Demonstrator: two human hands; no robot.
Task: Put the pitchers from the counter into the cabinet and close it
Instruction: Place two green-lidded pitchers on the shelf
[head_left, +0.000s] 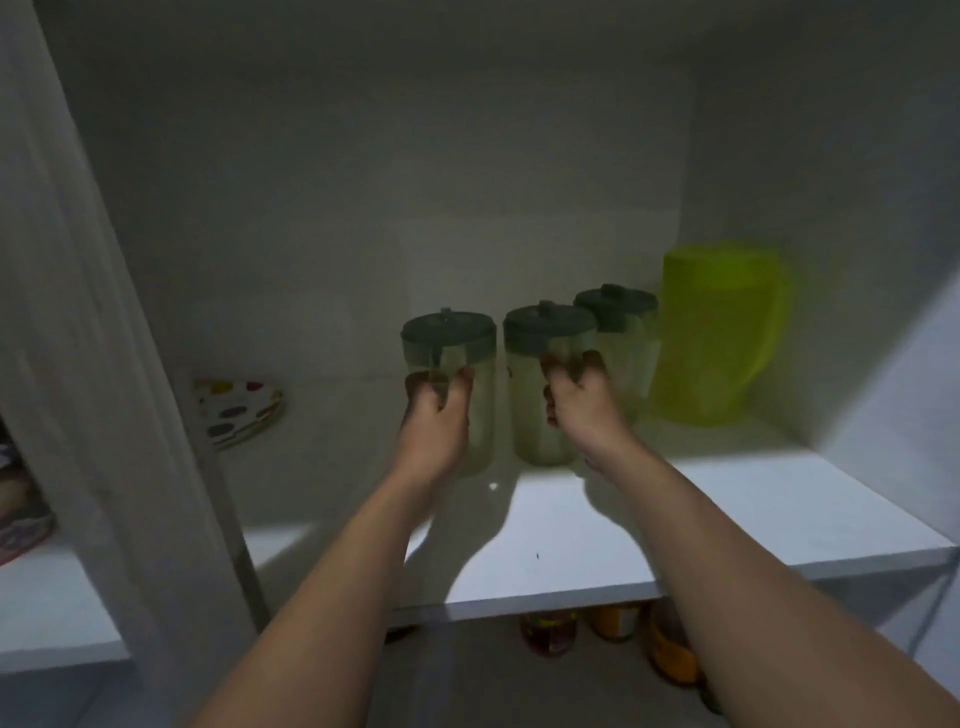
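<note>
Three clear pitchers with dark grey lids stand in a row on the white cabinet shelf (753, 519). My left hand (434, 426) grips the left pitcher (449, 343) from the front. My right hand (582, 400) grips the middle pitcher (540, 338). The third clear pitcher (621, 317) stands just behind and to the right, untouched. A larger lime-green pitcher (722, 332) with a handle on its right side stands at the far right of the shelf. Both forearms reach into the cabinet from below.
A spotted plate (244, 410) leans at the shelf's back left, beside the white divider panel (104, 364). Several jars (613, 629) stand on the level below. Another compartment with colourful items (21, 509) lies to the left. The cabinet's right wall (883, 312) is close to the green pitcher.
</note>
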